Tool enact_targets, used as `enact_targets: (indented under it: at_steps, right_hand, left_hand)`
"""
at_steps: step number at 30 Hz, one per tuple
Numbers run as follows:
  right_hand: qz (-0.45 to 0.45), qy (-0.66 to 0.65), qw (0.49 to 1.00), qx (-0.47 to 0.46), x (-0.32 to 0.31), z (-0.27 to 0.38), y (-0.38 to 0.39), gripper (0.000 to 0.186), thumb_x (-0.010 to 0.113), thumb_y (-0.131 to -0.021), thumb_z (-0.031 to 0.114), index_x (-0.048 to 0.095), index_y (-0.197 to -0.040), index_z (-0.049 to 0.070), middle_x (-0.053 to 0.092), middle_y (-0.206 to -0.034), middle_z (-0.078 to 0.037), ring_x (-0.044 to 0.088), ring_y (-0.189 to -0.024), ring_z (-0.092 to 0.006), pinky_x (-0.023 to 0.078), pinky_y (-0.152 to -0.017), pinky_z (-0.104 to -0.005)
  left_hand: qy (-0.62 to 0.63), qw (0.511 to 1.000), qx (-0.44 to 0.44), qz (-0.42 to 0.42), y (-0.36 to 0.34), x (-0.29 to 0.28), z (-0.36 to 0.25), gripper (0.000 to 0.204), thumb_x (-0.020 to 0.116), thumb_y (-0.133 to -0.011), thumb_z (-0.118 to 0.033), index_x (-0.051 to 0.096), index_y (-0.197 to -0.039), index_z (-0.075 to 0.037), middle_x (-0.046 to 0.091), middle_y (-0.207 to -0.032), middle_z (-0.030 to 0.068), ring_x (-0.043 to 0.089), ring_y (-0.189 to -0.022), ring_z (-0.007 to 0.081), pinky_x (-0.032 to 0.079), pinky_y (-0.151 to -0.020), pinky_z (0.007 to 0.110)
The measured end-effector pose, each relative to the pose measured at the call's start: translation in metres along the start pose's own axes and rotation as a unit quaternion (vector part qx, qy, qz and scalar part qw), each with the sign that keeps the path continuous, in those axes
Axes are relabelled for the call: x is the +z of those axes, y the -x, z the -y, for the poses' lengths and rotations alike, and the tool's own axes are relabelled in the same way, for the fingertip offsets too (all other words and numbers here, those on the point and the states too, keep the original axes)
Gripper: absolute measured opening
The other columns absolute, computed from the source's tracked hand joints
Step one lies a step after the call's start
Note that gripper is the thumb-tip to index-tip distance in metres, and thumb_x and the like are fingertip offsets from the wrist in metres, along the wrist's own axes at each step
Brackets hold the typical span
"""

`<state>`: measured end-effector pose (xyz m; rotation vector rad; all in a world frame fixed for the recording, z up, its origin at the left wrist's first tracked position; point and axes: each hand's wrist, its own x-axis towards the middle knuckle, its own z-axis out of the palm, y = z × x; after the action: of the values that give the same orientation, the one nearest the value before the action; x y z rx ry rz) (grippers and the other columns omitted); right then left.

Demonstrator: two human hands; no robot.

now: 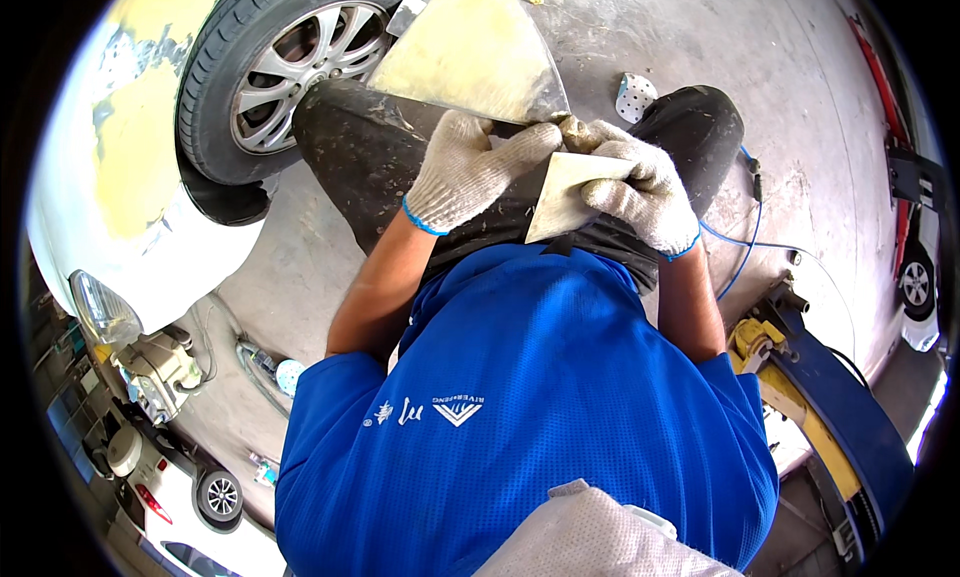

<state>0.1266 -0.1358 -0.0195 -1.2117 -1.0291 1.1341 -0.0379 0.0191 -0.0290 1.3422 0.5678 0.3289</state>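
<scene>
A pale yellow, flat-edged putty spreader (562, 199) is in my right hand (640, 189), pinched between the thumb and curled fingers. My left hand (478, 169) is bent, its thumb pointing right and almost meeting the stained fingertips of the right glove. Its other fingers are partly hidden, and whatever they grip cannot be made out. Both hands wear off-white knitted gloves with blue cuffs. Just beyond them, a broad panel (468, 49) coated with pale yellow filler lies by my knees; its near edge is at the left glove.
At the left stands a car wheel (312, 77) beside a white fender (130, 192) patched with yellow filler. A perforated sanding disc (635, 98) lies beyond my right knee. A blue hose (737, 241) crosses the floor to the right, near a blue-and-yellow metal arm (820, 392). A sander (262, 362) sits at the lower left.
</scene>
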Motion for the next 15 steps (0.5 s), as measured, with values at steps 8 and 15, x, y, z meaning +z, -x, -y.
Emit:
enact_targets:
  at_steps: [8, 15]
  right_hand:
    - [0.002, -0.006, 1.000, 0.018, 0.000, -0.001, 0.001, 0.032, 0.078, -0.082, 0.022, 0.070, -0.101, -0.003, 0.064, -0.121, -0.016, 0.059, -0.111, -0.0242, 0.045, -0.096, -0.0366]
    - [-0.007, -0.069, 0.992, 0.101, 0.005, -0.012, -0.002, 0.038, 0.072, -0.089, 0.018, 0.063, -0.121, -0.001, 0.067, -0.113, -0.005, 0.059, -0.105, -0.0133, 0.047, -0.094, -0.0302]
  left_hand:
    - [0.021, 0.997, 0.075, -0.006, 0.000, 0.008, 0.001, 0.027, 0.070, -0.092, -0.013, 0.068, -0.114, 0.003, 0.071, -0.089, 0.0053, 0.062, -0.079, 0.0057, 0.050, -0.065, 0.020]
    - [0.117, 0.985, 0.117, -0.048, -0.012, 0.016, -0.005, 0.037, 0.050, -0.105, -0.022, 0.058, -0.127, 0.007, 0.069, -0.087, 0.0072, 0.063, -0.079, 0.0111, 0.051, -0.071, 0.023]
